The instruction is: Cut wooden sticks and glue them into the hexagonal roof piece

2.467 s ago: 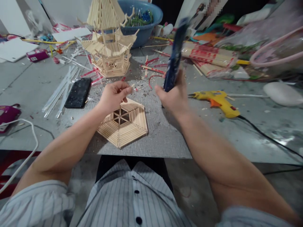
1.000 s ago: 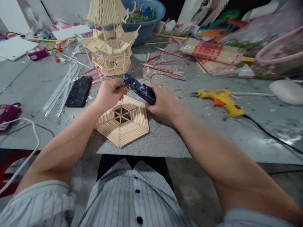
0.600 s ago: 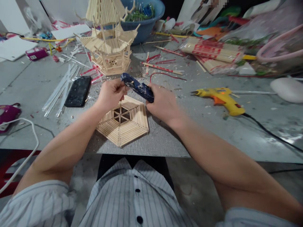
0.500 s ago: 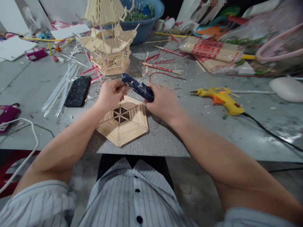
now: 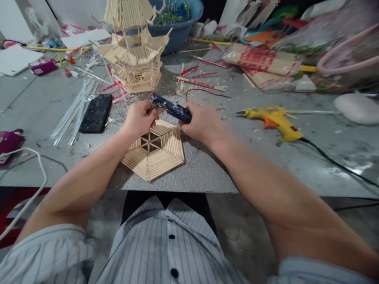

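Note:
A worn dark blue hand tool (image 5: 173, 108) lies in the closed fingers of my right hand (image 5: 204, 122); its exact kind does not show. At the tool's far end, my left hand (image 5: 140, 116) is pinched shut, and whatever its fingertips hold is hidden. Below both hands, a six-sided panel of thin wooden sticks (image 5: 151, 161) lies flat near the table's front edge. Spokes cross the dark opening at its centre. My left hand and forearm cover part of the panel's upper left side.
Behind my hands stands a stick-built pagoda model (image 5: 134, 55), with a blue basin (image 5: 183, 33) behind it. A black phone (image 5: 96, 113) and clear glue sticks (image 5: 75, 110) lie left. To the right are a yellow glue gun (image 5: 274, 120) and bagged wooden sticks (image 5: 263, 59).
The view has shifted slightly, so the table things sit a little further left and up. Both hands keep nearly the same pose at the blue tool.

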`<state>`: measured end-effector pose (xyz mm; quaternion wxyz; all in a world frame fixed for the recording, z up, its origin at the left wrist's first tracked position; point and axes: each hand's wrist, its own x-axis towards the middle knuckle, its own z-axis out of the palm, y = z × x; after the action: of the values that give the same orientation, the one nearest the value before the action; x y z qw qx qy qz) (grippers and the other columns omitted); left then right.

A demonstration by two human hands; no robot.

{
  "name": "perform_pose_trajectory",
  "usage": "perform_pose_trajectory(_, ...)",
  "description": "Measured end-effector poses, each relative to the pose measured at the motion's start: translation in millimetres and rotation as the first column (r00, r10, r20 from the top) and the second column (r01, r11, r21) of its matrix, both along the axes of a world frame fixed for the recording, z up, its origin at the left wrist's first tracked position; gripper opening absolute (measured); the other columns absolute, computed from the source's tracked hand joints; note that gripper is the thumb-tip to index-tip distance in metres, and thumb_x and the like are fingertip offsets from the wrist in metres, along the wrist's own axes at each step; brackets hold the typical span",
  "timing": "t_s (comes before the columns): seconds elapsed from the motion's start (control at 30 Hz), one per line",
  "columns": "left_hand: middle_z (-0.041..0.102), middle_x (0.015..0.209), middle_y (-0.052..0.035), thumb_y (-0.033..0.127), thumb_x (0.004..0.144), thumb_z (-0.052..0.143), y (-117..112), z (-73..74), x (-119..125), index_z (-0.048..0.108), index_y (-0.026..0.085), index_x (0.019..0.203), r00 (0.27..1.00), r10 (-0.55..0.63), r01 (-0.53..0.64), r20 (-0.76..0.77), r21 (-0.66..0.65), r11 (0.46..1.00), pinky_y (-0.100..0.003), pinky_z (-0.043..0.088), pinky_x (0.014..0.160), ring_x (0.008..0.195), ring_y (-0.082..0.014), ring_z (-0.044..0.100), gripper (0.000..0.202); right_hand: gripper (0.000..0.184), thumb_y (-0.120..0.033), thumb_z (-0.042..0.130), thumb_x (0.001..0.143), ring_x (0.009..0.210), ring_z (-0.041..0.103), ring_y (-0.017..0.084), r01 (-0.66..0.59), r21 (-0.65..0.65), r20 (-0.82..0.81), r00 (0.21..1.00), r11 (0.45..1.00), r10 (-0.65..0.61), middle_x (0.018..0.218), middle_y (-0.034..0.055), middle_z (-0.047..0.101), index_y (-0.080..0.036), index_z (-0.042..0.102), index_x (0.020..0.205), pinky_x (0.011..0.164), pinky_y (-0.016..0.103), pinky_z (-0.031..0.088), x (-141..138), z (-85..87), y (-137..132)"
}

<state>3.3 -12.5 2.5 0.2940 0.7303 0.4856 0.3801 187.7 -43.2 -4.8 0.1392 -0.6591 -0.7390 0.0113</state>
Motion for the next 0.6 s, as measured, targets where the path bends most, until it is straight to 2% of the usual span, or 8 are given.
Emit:
perform_pose_trajectory(0.3, 0.053, 0.054, 0.0021, 0.014, 0.081, 0.055, 5, -5.4, 0, 0.052, 0.017, 0.062, 1.000, -0.012, 0.012, 0.007, -0.027, 1.000, -0.024, 0.036, 0.047, 0.043, -0.0068, 0.045, 0.019, 0.041, -0.032, 0.051, 0.078, 0.083, 0.065, 0.032, 0.015, -0.021, 0.020, 1.000, 1.000, -0.014, 0.095, 0.0174, 0.070, -0.015, 0.061, 0.114, 0.067, 0.039, 0.044, -1, 2.0, 3)
perform_pose_trajectory(0.5, 0.056, 0.069, -0.0009, 0.018, 0.074, 0.064, 14, -9.6, -7, 0.058, 0.017, 0.063, 0.993, 0.022, 0.002, -0.112, 0.207, 0.978, -0.028, 0.043, 0.070, 0.068, -0.0123, 0.052, 0.013, 0.039, -0.036, 0.054, 0.078, 0.082, 0.064, 0.031, 0.030, -0.023, 0.052, 0.998, 0.999, -0.029, 0.093, 0.0159, 0.070, -0.015, 0.063, 0.110, 0.067, 0.038, 0.043, -3, 4.6, 2)
perform_pose_trajectory(0.6, 0.057, 0.071, -0.0022, 0.020, 0.075, 0.065, 15, -7.8, -7, 0.059, 0.017, 0.060, 0.990, 0.014, 0.015, -0.139, 0.208, 0.978, -0.029, 0.044, 0.076, 0.074, -0.0141, 0.054, 0.016, 0.038, -0.037, 0.055, 0.077, 0.081, 0.063, 0.031, 0.045, 0.004, 0.046, 0.998, 0.999, -0.045, 0.089, 0.0150, 0.069, -0.016, 0.064, 0.108, 0.068, 0.039, 0.043, -2, 1.2, 5)
